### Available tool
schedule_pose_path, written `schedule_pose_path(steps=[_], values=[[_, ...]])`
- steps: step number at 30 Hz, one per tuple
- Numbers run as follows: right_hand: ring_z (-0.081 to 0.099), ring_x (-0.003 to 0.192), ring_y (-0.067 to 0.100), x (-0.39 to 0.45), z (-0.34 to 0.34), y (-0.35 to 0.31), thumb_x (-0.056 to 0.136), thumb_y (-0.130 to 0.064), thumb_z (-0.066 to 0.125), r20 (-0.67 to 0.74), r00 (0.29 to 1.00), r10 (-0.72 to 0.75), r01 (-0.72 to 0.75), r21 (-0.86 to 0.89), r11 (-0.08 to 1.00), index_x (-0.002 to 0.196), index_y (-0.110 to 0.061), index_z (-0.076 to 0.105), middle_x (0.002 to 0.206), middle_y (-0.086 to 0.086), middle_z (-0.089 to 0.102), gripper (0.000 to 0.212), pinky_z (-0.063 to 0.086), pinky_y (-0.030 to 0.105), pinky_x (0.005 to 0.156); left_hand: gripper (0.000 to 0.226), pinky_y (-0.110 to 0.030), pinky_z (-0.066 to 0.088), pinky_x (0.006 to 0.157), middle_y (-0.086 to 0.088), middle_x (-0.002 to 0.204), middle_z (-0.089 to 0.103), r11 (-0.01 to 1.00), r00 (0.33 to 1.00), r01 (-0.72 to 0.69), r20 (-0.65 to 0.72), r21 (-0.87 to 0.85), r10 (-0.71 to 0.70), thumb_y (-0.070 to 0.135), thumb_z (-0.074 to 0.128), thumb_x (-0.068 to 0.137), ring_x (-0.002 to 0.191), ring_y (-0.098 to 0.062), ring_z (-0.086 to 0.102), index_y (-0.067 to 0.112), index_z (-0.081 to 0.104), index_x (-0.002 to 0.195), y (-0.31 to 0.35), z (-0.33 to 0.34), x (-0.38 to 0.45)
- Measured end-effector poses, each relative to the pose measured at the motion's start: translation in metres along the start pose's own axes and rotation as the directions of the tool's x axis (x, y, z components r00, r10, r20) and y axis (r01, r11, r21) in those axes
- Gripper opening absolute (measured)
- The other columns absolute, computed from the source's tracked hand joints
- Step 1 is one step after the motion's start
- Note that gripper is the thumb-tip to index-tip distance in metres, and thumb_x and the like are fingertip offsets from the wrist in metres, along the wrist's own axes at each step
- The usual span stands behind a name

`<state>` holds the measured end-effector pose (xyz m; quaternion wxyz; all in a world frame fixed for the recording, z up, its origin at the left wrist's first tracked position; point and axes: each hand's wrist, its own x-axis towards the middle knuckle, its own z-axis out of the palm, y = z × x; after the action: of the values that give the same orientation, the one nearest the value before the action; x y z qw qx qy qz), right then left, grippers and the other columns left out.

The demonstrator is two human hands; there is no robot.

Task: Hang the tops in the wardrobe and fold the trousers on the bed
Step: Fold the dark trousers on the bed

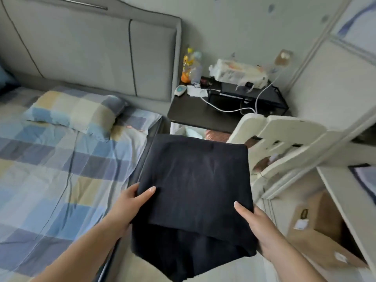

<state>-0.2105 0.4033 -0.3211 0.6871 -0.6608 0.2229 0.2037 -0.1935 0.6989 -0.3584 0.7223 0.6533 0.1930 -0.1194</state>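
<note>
Two hands: left, right. One folded dark garment. One bed, one pillow, one headboard. One dark side table. Two bottles, count uncertain. One white chair. One cardboard box. Two white cables.

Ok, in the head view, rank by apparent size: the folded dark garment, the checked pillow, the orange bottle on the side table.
1. Folded dark garment, held in both hands and nearest the camera, which inflates it.
2. Checked pillow, on the bed, farther off; its true rank against the garment is unsure.
3. Orange bottle, plainly smallest.
</note>
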Motion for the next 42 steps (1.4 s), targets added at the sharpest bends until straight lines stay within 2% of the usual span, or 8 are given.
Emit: schedule_pose_path(steps=[7,11,18,23,29,35,39,42], values=[[0.068,0.101,0.024,-0.057,-0.162,-0.011,0.090,-0.018,0.062,-0.238,0.970,-0.041,0.091,0.202,0.975,0.118,-0.015,0.063,0.107,0.003,0.072,0.028,0.052,0.039,0.088,0.045,-0.039,0.053,0.087,-0.002,0.100,0.075,0.987,0.954,-0.087,0.298,0.132,0.044,0.043,0.076,0.072,0.094,-0.020,0.071,0.017,0.068,0.107,0.033,0.183,0.006],[0.067,0.099,0.027,-0.078,-0.236,-0.005,0.089,-0.016,0.061,-0.415,0.910,-0.011,0.145,0.294,0.945,0.109,-0.017,0.066,0.102,0.005,0.073,0.020,0.051,0.042,0.088,0.022,-0.041,0.052,0.092,0.002,0.097,0.075,0.967,0.906,-0.155,0.419,0.202,0.058,0.029,0.068,0.086,0.095,-0.018,0.070,0.020,0.068,0.106,0.044,0.279,0.012],[0.064,0.099,0.036,-0.092,-0.339,0.023,0.083,-0.009,0.056,-0.632,0.764,0.129,0.142,0.359,0.922,0.107,-0.009,0.065,0.103,0.017,0.069,0.025,0.046,0.051,0.098,0.022,-0.035,0.053,0.084,-0.001,0.098,0.075,0.937,0.776,-0.189,0.629,0.294,-0.041,0.027,0.068,0.086,0.093,-0.021,0.071,0.016,0.068,0.105,0.046,0.425,0.025],[0.065,0.096,0.033,-0.072,-0.381,0.035,0.062,-0.022,0.058,-0.707,0.674,0.214,0.158,0.420,0.894,0.101,-0.013,0.065,0.100,0.014,0.069,0.041,0.049,0.050,0.094,0.032,-0.041,0.053,0.090,-0.002,0.097,0.075,0.897,0.702,-0.211,0.699,0.389,-0.138,0.034,0.072,0.083,0.092,-0.023,0.071,0.014,0.068,0.108,0.034,0.502,0.060],[0.065,0.095,0.036,-0.031,-0.418,0.019,0.080,-0.011,0.051,-0.734,0.605,0.309,0.205,0.519,0.830,0.097,-0.012,0.064,0.093,0.015,0.066,0.021,0.050,0.046,0.089,0.029,-0.037,0.055,0.082,-0.002,0.093,0.075,0.829,0.650,-0.319,0.742,0.460,-0.162,0.036,0.072,0.083,0.088,-0.022,0.070,0.016,0.068,0.104,0.022,0.594,0.128],[0.062,0.086,0.030,0.005,-0.458,0.000,0.080,-0.001,0.046,-0.781,0.500,0.375,0.281,0.555,0.783,0.099,-0.011,0.063,0.093,0.016,0.063,0.027,0.050,0.038,0.077,0.016,-0.029,0.051,0.063,-0.006,0.083,0.074,0.759,0.545,-0.399,0.798,0.515,-0.256,0.023,0.067,0.088,0.078,-0.023,0.070,0.010,0.069,0.098,0.012,0.697,0.174],[0.066,0.086,0.033,0.017,-0.485,0.002,0.062,-0.013,0.052,-0.791,0.405,0.459,0.306,0.590,0.747,0.101,-0.009,0.065,0.091,0.020,0.067,0.041,0.054,0.040,0.076,0.013,-0.038,0.056,0.077,-0.008,0.085,0.074,0.724,0.457,-0.422,0.818,0.545,-0.349,0.022,0.068,0.088,0.080,-0.026,0.071,0.012,0.069,0.097,0.004,0.760,0.191],[0.065,0.081,0.031,0.017,-0.509,0.002,0.077,-0.003,0.049,-0.784,0.366,0.502,0.335,0.614,0.715,0.102,-0.011,0.065,0.089,0.018,0.067,0.031,0.052,0.037,0.070,0.019,-0.040,0.057,0.082,-0.008,0.090,0.075,0.697,0.390,-0.443,0.821,0.564,-0.417,0.023,0.068,0.088,0.083,-0.026,0.072,0.011,0.069,0.103,-0.006,0.805,0.194]])
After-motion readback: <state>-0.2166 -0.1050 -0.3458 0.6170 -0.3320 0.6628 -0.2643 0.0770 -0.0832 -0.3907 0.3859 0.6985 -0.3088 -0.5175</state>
